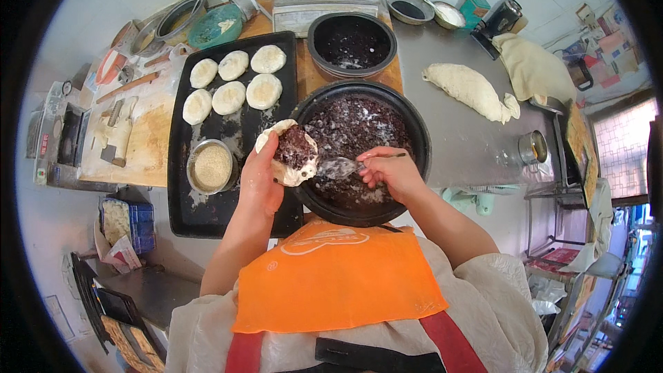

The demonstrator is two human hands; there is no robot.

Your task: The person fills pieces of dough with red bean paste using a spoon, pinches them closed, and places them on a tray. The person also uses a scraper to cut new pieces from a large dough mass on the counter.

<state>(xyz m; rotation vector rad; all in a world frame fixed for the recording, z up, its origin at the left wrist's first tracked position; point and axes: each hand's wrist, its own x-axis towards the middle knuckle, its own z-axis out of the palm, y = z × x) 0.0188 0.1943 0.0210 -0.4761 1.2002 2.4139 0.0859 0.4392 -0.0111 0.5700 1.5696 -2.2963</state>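
Observation:
My left hand (260,181) cups a flattened piece of dough (293,175) with a mound of dark reddish filling (295,149) on it. In my right hand (395,173) is a metal spoon (337,168), its bowl close to the right edge of the dough. Both hands are over the near left part of a wide black bowl (423,144), which holds more of the dark, crumbly filling (359,116). On the black baking tray (181,202) to the left lie several round, flattened dough cakes (228,98) and a metal bowl of pale seeds or grains (211,168).
Behind the wide bowl stands a second black bowl (352,62) with dark contents. A long lump of dough (469,90) lies on the metal table (442,145) at right. A rolling pin (121,132) rests on the floury board at left; a small tin (532,146) stands far right.

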